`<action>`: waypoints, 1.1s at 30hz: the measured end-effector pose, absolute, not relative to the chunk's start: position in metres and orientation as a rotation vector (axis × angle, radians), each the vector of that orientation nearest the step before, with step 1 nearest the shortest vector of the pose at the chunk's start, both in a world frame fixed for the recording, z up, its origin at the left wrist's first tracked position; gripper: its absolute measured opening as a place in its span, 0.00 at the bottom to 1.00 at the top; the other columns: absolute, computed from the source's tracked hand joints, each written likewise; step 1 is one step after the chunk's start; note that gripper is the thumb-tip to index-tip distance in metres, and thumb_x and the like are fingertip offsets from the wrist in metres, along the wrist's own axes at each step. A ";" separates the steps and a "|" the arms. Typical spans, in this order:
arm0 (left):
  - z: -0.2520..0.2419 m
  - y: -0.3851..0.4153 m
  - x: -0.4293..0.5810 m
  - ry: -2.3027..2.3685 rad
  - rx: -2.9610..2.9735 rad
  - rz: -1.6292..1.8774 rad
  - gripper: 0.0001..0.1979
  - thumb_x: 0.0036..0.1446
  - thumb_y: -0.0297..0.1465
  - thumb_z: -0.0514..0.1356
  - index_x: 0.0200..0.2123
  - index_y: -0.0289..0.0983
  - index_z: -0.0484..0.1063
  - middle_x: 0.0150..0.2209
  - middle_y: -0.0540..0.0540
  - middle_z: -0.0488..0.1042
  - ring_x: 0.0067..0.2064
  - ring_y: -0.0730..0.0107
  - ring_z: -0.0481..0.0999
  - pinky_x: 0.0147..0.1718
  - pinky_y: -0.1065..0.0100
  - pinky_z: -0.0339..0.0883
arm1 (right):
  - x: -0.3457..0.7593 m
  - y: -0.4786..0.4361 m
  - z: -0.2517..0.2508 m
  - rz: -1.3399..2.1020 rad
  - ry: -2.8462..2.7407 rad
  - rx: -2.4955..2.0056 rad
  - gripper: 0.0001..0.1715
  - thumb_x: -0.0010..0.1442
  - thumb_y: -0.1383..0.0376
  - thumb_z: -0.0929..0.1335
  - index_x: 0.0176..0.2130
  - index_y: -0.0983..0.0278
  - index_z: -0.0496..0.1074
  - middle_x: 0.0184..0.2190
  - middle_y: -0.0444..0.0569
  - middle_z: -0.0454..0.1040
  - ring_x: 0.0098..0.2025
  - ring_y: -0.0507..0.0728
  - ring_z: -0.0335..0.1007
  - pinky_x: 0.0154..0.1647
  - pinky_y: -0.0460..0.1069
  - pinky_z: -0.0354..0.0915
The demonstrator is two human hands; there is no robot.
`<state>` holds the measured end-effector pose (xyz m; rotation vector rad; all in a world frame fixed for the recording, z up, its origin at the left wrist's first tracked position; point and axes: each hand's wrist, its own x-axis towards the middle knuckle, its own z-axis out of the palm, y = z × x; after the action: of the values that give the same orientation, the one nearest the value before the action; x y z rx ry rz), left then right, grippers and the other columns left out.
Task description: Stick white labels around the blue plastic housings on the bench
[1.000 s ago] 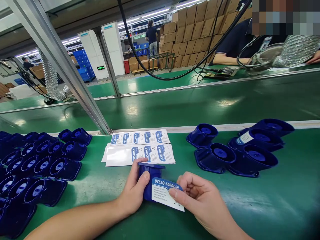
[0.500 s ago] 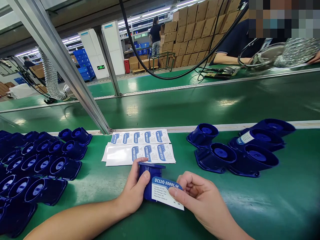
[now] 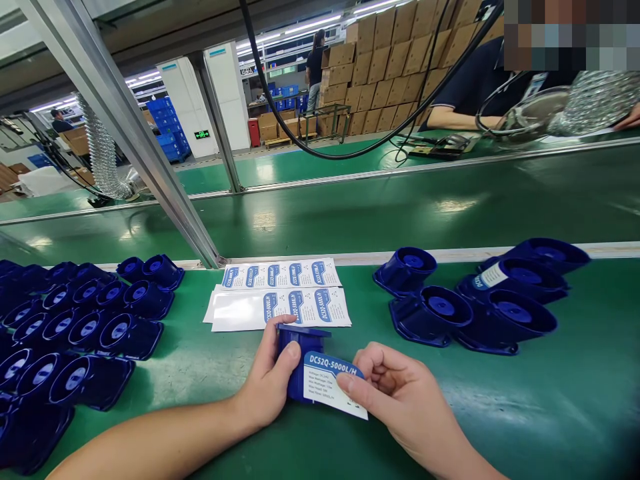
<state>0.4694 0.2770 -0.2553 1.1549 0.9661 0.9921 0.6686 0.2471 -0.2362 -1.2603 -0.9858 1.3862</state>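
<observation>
My left hand [image 3: 273,370] is closed round a dark blue plastic housing [image 3: 310,339], its thumb pressed on the side and its flange at the top. Between the thumb and fingers of my right hand [image 3: 395,397] is a white and blue label sticker [image 3: 327,387] printed "DC52Q-5000L/H". The label's left part lies against the housing; its right end stands off towards my right hand. Just beyond the housing lie label sheets [image 3: 235,313], one partly bare of labels.
Rows of blue housings [image 3: 120,330] fill the left side. Several more [image 3: 440,307] stand at right, one bearing a label [image 3: 490,277]. A metal post [image 3: 145,147] rises at left. A black cable [image 3: 320,155] hangs ahead. Across the green bench, a person's arm [image 3: 460,119] rests beside a foil duct [image 3: 600,103].
My hands, the housing and the label are almost unmoved. In the background, a standing person has shifted slightly right.
</observation>
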 end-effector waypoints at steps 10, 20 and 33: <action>-0.255 0.278 0.469 0.960 1.176 0.974 0.25 0.68 0.52 0.59 0.60 0.44 0.63 0.66 0.41 0.69 0.65 0.50 0.70 0.62 0.54 0.65 | 0.668 0.247 -0.237 1.378 -0.971 -1.259 0.31 0.47 0.45 0.82 0.23 0.61 0.66 0.19 0.40 0.66 0.24 0.52 0.61 0.26 0.48 0.57; -0.257 0.277 0.469 0.957 1.161 0.991 0.25 0.68 0.51 0.60 0.60 0.44 0.64 0.65 0.41 0.71 0.65 0.49 0.70 0.62 0.54 0.66 | 0.669 0.248 -0.240 1.370 -1.004 -1.287 0.31 0.48 0.44 0.81 0.24 0.60 0.65 0.20 0.40 0.64 0.24 0.52 0.59 0.26 0.49 0.56; -0.257 0.277 0.469 0.953 1.167 0.991 0.25 0.69 0.51 0.59 0.60 0.43 0.63 0.66 0.41 0.70 0.67 0.47 0.69 0.63 0.53 0.64 | 0.670 0.248 -0.239 1.402 -0.982 -1.254 0.30 0.48 0.47 0.82 0.24 0.61 0.66 0.20 0.39 0.65 0.24 0.51 0.60 0.27 0.48 0.55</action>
<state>0.4689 0.2772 -0.2567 1.1670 0.9532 0.9914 0.6701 0.2480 -0.2392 -1.2544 -0.9819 1.4024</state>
